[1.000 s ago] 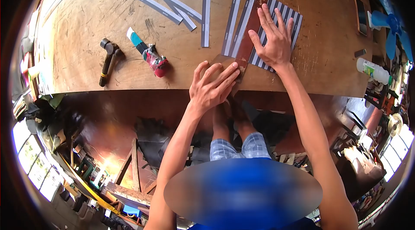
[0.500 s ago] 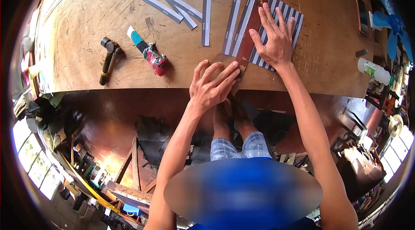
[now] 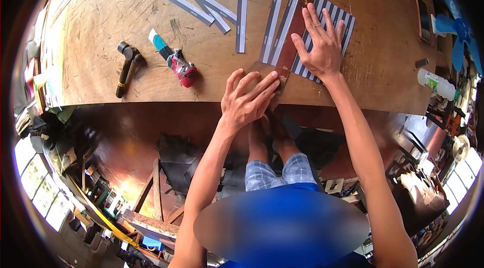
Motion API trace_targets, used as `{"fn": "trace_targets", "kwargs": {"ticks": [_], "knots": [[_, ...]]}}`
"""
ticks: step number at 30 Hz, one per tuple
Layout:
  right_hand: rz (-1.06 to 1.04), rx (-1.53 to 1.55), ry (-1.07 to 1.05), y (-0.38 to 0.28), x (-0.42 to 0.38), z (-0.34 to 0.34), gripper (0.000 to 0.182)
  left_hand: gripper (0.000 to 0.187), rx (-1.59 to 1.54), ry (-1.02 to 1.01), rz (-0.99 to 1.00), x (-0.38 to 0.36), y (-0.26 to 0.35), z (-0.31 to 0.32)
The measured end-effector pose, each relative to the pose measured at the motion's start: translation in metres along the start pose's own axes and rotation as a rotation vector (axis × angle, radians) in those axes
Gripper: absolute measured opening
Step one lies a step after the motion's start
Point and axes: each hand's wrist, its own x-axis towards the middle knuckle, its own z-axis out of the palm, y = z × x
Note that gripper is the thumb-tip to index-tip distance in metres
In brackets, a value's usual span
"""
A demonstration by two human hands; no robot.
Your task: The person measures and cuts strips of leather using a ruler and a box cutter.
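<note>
A long, worn reddish-brown flat bar (image 3: pixel 294 28) lies aslant along the left edge of a grey-and-white striped sheet (image 3: pixel 348 26). My right hand (image 3: pixel 322 51) rests on the sheet with its fingers spread and the thumb near the bar. At the table's front edge, my left hand (image 3: pixel 247 99) has its fingers stretched out, the fingertips touching the bar's lower end; its thumb is hidden. Just left of the bar are two printed grey-and-white strips, the nearer one (image 3: pixel 285 26) alongside it and the other (image 3: pixel 272 23) beside that.
Another strip (image 3: pixel 242 11) and several overlapping strips (image 3: pixel 184 6) lie farther left. A hammer (image 3: pixel 126 69) and a knife-like tool with a wrapped handle (image 3: pixel 174 61) rest on the wooden table (image 3: pixel 212 81). At the right are a phone (image 3: pixel 422 18), a plastic bottle (image 3: pixel 436 84) and a blue fan (image 3: pixel 460 28).
</note>
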Motion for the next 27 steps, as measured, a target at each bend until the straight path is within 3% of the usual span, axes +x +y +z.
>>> {"fn": "trace_targets", "kwargs": {"ticks": [27], "knots": [[-0.005,-0.015,-0.002,0.0002,-0.0002,0.0000,0.067,0.037,0.003,-0.008,-0.003,-0.0004,-0.0002,-0.0001]]}}
